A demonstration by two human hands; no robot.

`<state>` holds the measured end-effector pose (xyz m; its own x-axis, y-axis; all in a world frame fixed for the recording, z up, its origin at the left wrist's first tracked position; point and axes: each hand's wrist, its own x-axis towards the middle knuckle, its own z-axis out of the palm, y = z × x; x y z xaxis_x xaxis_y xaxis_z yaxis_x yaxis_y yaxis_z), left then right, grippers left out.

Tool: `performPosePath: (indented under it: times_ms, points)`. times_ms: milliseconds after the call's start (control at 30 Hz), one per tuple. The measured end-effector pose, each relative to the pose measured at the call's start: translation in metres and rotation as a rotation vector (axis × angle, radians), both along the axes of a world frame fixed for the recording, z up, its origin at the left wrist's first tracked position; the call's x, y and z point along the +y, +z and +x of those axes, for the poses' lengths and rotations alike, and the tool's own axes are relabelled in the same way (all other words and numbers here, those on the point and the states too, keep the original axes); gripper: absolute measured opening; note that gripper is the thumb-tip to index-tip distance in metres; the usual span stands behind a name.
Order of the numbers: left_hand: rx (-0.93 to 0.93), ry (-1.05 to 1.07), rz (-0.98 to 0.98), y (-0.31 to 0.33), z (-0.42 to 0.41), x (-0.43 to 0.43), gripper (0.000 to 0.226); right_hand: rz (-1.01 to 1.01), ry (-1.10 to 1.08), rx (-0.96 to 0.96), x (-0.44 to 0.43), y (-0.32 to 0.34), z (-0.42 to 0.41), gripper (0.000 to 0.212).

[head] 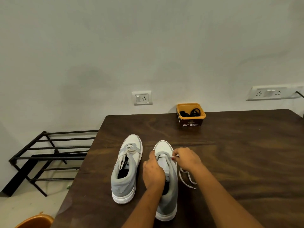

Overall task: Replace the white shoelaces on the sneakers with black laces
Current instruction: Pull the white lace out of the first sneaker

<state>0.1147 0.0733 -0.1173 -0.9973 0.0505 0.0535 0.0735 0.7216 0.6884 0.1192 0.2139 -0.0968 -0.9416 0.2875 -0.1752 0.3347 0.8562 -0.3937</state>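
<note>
Two grey-and-white sneakers stand side by side on the dark wooden table point(230, 153), toes pointing away from me. The left sneaker point(126, 168) has its white lace loosened but threaded. On the right sneaker point(167, 181) only the lowest eyelets hold the white lace point(186, 177), whose free end trails onto the table at the right. My left hand point(153, 171) pinches the lace at the left eyelets. My right hand point(185, 159) pinches it at the right eyelets. Black laces point(190, 112) lie in a yellow tub point(190, 120) at the table's far edge.
A black metal shoe rack point(49, 155) stands on the floor left of the table. An orange bucket rim point(34, 222) shows at the bottom left. Wall sockets point(142, 97) sit on the white wall behind the table.
</note>
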Motion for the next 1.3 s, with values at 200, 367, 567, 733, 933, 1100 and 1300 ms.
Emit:
performPosePath:
  times_ms: [200, 367, 567, 733, 933, 1100, 1300]
  points:
    - [-0.001, 0.000, 0.025, -0.001, 0.000, -0.001, 0.045, -0.640, -0.432, 0.499, 0.008, -0.002, 0.000, 0.018]
    - [-0.021, -0.003, 0.058, -0.004, -0.002, -0.001, 0.047, -1.275, -0.537, 0.605, 0.009, 0.014, 0.000, 0.029]
    - [-0.141, 0.003, 0.317, -0.005, -0.012, -0.004, 0.046, -1.406, -0.566, 0.530, 0.006, 0.016, 0.010, 0.032]
    - [-0.336, -0.043, 0.544, -0.001, -0.022, -0.012, 0.039, -0.519, -0.369, 0.275, 0.010, -0.018, 0.020, 0.033]
    - [-0.449, -0.249, 0.410, 0.000, -0.020, -0.024, 0.055, -0.059, -0.152, -0.123, 0.005, -0.040, 0.050, 0.037]
    - [-0.335, -0.336, 0.212, 0.004, -0.004, -0.029, 0.067, 0.078, 0.003, -0.161, 0.000, -0.051, 0.065, 0.053]
    - [-0.201, -0.409, -0.026, 0.009, 0.039, -0.033, 0.101, 0.047, -0.065, -0.085, -0.010, -0.046, 0.067, 0.023]
